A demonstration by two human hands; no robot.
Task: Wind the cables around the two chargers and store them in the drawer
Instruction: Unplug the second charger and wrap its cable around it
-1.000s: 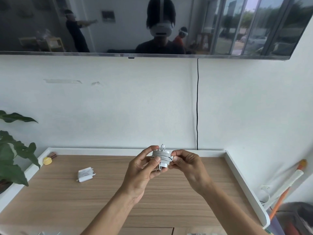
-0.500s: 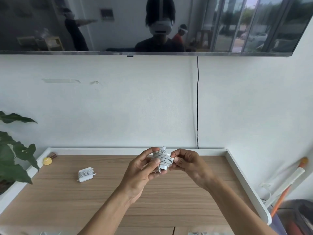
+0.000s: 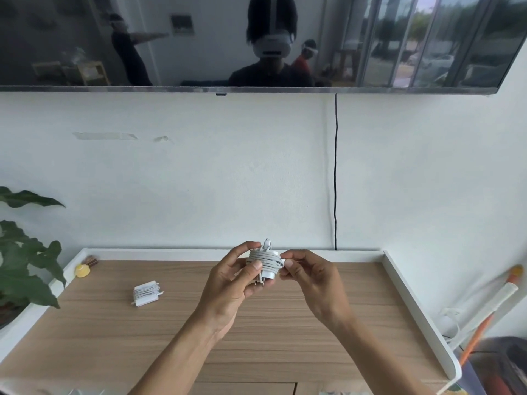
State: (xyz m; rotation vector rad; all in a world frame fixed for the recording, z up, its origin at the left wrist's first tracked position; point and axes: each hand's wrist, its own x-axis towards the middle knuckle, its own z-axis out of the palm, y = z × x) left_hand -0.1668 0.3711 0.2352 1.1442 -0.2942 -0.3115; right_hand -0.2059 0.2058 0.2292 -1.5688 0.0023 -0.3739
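Observation:
A white charger (image 3: 266,262) with its cable coiled round it is held above the wooden cabinet top (image 3: 199,332), prongs pointing down and the cable's plug end sticking up. My left hand (image 3: 231,286) grips it with thumb across the coils. My right hand (image 3: 310,280) pinches the coil's right side with fingertips. A second white charger (image 3: 146,293), also wrapped in its cable, lies flat on the wood at the left. Only the drawer's front seams show at the bottom edge.
A raised white rim (image 3: 405,283) borders the top at back and sides. A small yellow object (image 3: 82,271) sits in the back left corner beside a leafy plant (image 3: 25,260). A black cable (image 3: 336,172) runs down the wall from the screen.
Both hands stay at the charger with only slight finger shifts on the coil. The charger on the wood has not moved.

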